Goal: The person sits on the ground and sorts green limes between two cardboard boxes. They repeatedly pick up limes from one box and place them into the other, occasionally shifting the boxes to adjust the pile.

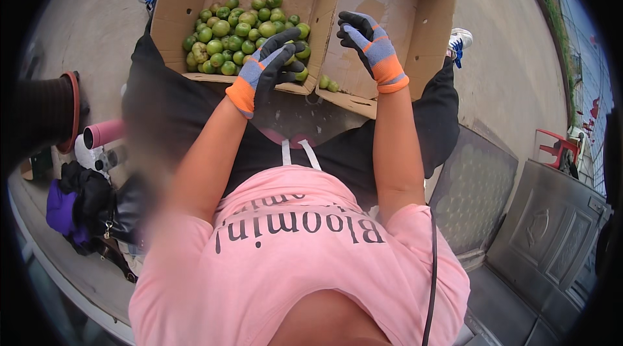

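Note:
Small round green fruits (233, 37), several with yellowish or brownish skin, lie heaped in the left cardboard box (177, 10). My left hand (272, 66), in a grey-blue, black and orange work glove, is over the heap's near right corner. Its fingers are apart and fruit shows between and beside them. My right hand (372, 49), gloved alike, hovers over the right cardboard box (430, 20) with its fingers bent. Its palm is hidden, so whether it holds anything cannot be told. Two green fruits (328, 83) rest in that box's near left corner.
Both boxes stand side by side between my legs. A pink tumbler (103, 133), a black bag (131, 210) and purple cloth (62, 210) lie at my left. Right of me are a grey metal door panel (545, 234) and a red plastic chair (557, 146).

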Demonstrator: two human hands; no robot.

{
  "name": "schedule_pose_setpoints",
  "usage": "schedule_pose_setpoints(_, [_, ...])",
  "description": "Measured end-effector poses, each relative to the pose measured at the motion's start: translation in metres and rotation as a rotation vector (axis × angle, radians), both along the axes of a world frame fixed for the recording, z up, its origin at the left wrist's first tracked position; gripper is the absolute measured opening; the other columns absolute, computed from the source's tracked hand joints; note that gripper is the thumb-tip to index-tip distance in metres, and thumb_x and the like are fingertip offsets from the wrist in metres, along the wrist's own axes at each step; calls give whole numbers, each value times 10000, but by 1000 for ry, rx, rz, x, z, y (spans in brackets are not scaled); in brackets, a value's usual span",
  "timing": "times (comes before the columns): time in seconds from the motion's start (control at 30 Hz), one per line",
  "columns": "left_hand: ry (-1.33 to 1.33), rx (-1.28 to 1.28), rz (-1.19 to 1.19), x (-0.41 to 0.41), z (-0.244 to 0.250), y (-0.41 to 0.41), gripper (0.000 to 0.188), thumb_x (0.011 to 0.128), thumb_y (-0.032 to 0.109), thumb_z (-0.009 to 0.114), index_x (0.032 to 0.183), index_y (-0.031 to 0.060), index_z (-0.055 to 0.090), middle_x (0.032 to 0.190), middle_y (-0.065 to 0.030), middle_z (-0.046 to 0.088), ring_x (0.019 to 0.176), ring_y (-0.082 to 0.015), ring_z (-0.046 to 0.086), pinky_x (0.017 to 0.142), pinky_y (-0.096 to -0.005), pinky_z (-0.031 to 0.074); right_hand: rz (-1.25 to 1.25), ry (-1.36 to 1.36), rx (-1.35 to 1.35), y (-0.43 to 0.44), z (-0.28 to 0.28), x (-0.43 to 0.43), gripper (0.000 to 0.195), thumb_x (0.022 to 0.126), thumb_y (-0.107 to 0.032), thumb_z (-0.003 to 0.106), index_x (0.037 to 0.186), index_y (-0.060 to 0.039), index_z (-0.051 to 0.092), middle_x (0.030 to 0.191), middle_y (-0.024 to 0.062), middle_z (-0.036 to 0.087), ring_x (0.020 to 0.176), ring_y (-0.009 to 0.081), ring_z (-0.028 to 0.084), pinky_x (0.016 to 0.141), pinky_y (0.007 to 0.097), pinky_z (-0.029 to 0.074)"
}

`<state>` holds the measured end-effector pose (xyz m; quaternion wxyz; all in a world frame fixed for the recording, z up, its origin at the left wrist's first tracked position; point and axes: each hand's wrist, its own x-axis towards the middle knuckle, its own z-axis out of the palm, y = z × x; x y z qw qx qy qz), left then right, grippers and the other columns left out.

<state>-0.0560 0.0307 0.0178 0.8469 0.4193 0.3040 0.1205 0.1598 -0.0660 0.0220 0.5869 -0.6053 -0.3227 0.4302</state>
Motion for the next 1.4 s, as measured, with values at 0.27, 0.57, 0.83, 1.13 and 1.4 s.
schedule_pose_setpoints(0.27, [925, 1476, -451, 4, -44, 2, 619, 872, 480, 503, 1404, 199, 358, 1456, -152, 303, 1322, -321, 322, 1076, -416, 273, 401, -484, -800, -24, -146, 26, 630, 759, -393, 660, 1280, -84, 488, 1219, 155, 557, 1093, 277, 543, 911, 356, 441])
schedule_pose_setpoints(0.57, [959, 1354, -567, 14, -39, 3, 623, 879, 509, 466, 1399, 179, 367, 1469, -137, 294, 1321, -306, 333, 1071, -406, 286, 778, -824, -891, 5, -190, 1, 776, 741, -465, 628, 1361, -71, 376, 1370, 183, 419, 1245, 344, 430, 1012, 398, 389])
schedule_pose_setpoints(0.83, [974, 1319, -576, 11, -40, 3, 615, 882, 494, 460, 1403, 182, 364, 1468, -136, 297, 1337, -314, 301, 1074, -417, 268, 759, -840, -981, 14, -144, -7, 657, 780, -368, 583, 1332, -60, 406, 1322, 195, 475, 1213, 337, 469, 998, 390, 403])
schedule_pose_setpoints(1.13, [962, 1314, -585, 12, -39, 4, 611, 878, 493, 469, 1391, 172, 381, 1456, -126, 325, 1340, -301, 300, 1082, -407, 264, 801, -882, -1033, 4, -145, -1, 662, 788, -345, 576, 1361, -75, 385, 1318, 204, 476, 1203, 357, 468, 993, 395, 396])
schedule_pose_setpoints(1.4, [948, 1322, -556, 12, -43, 4, 627, 876, 513, 465, 1386, 158, 386, 1456, -109, 329, 1343, -281, 296, 1093, -394, 258, 142, -112, -742, -20, -131, 41, 453, 769, -200, 605, 1198, -95, 502, 1084, 158, 580, 1016, 300, 575, 873, 416, 504])
